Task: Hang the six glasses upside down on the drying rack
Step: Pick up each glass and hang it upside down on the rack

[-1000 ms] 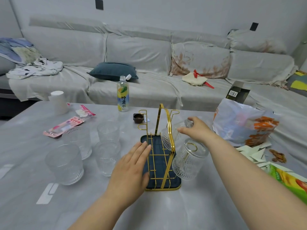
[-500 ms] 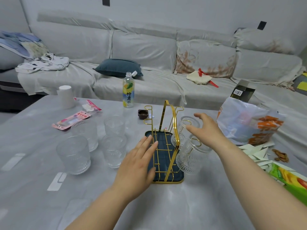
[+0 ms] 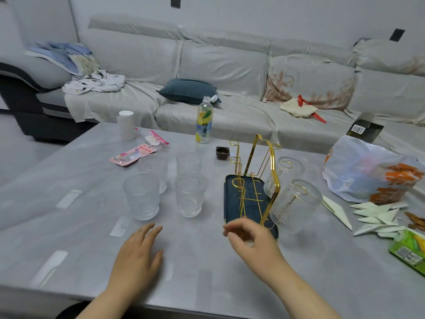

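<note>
**Inspector A:** We record the drying rack (image 3: 254,180), gold wire on a dark tray base, standing on the grey table (image 3: 207,272) just beyond our right hand (image 3: 255,240). Two ribbed clear glasses hang on its right side, mouths down and tilted outward: the nearer hung glass (image 3: 296,206) just past the right hand's knuckles, the farther hung glass (image 3: 286,174) behind it.

**Inspector B:** We agree. Four glasses stand upright, mouths up, beyond our left hand (image 3: 138,256): the near-left glass (image 3: 142,199), the near-right glass (image 3: 190,194), the far-left glass (image 3: 154,169) and the far-right glass (image 3: 189,161). All are ribbed and clear.

**Inspector A:** Hands?

**Inspector B:** The left hand lies flat and spread over the table, holding nothing. The right hand hovers at the rack's near end, fingers loosely curled, nothing in its grasp. We cannot tell whether it touches the tray.
</note>
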`<state>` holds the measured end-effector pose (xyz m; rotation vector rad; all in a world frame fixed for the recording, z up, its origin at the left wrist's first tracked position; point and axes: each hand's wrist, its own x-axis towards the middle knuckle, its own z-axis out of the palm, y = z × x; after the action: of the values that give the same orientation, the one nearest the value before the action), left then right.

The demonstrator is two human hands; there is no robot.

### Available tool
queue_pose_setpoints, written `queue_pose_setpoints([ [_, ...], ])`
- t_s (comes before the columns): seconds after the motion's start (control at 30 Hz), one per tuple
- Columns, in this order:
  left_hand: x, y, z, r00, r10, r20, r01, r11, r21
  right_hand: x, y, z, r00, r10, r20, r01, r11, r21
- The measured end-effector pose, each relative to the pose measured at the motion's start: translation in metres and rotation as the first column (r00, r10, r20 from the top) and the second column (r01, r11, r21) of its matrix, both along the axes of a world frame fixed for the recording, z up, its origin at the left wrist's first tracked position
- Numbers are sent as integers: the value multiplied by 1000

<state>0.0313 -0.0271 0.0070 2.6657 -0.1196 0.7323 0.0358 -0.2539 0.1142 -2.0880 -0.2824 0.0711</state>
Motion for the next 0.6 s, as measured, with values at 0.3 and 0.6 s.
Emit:
queue_pose_setpoints([
  [0.3, 5, 9, -18, 988, 95, -122, -89, 995, 49, 53, 62, -59, 975, -112, -193, 95, 991, -95],
  [0.6, 6, 9, -22, 992, 98, -84, -97, 995, 25, 106, 106, -81, 954, -247, -170, 258, 965, 46],
])
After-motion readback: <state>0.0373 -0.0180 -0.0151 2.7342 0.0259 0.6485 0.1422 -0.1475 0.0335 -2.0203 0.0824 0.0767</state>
